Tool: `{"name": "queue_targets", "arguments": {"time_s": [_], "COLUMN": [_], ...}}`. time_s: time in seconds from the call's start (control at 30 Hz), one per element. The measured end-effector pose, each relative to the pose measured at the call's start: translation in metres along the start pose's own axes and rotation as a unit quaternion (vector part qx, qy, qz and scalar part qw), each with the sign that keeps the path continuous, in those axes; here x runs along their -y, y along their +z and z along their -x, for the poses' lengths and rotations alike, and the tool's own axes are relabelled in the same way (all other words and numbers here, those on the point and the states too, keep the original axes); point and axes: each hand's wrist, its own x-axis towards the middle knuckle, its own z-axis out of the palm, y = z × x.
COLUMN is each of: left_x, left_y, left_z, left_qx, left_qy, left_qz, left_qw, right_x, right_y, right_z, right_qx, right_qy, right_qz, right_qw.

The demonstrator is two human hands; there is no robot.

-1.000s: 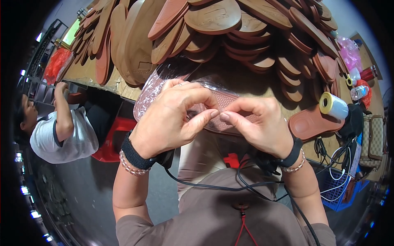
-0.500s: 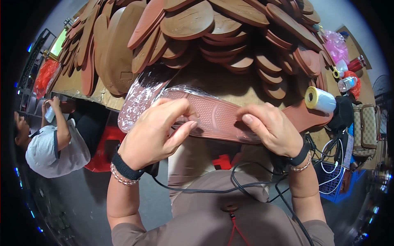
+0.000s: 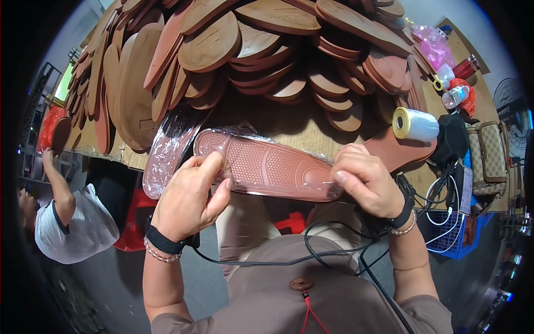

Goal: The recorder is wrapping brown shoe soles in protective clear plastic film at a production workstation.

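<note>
A reddish-brown shoe sole (image 3: 266, 166) with a honeycomb-textured face lies crosswise before me at the table's front edge. Clear plastic film (image 3: 245, 131) clings around it, shiny and wrinkled along its far side. At the sole's left part my left hand (image 3: 191, 196) is closed, thumb and fingers pinching the film by the near edge. My right hand (image 3: 367, 181) has its fingers curled tight on the film at the sole's right end. Another film-wrapped sole (image 3: 161, 161) rests just left. Beyond my right hand lies a bare sole (image 3: 397, 150), partly under a film roll (image 3: 414, 123).
A big heap of brown soles (image 3: 267, 50) covers the table's far side. At right are a bottle (image 3: 456, 97), a checkered bag (image 3: 488, 153), cables and a blue crate (image 3: 459, 239). A co-worker (image 3: 75, 222) sits at left, one hand at a sole. A black cable crosses my lap.
My view has shifted, so the heap and table appear further left. Both hands have moved off the sole's face toward its ends, uncovering more of it. The co-worker's arm has reached up to a sole.
</note>
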Motion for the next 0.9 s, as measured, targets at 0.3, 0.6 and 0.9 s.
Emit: {"name": "queue_targets", "arguments": {"time_s": [0.3,0.6,0.9], "left_x": [-0.005,-0.009,-0.003], "left_y": [-0.005,-0.017,-0.007], "left_z": [-0.006,-0.002,-0.005], "left_qx": [0.007,-0.031,-0.016], "left_qy": [-0.024,0.032,0.060], "left_qz": [0.037,0.051,0.089], "left_qw": [0.999,0.998,0.994], "right_x": [-0.005,0.008,0.009], "right_y": [-0.002,-0.008,-0.003], "right_z": [0.005,0.004,0.009], "right_qx": [-0.051,-0.131,-0.067], "right_qy": [-0.033,-0.051,-0.057], "right_qz": [-0.045,0.097,0.156], "right_qw": [0.997,0.985,0.984]}}
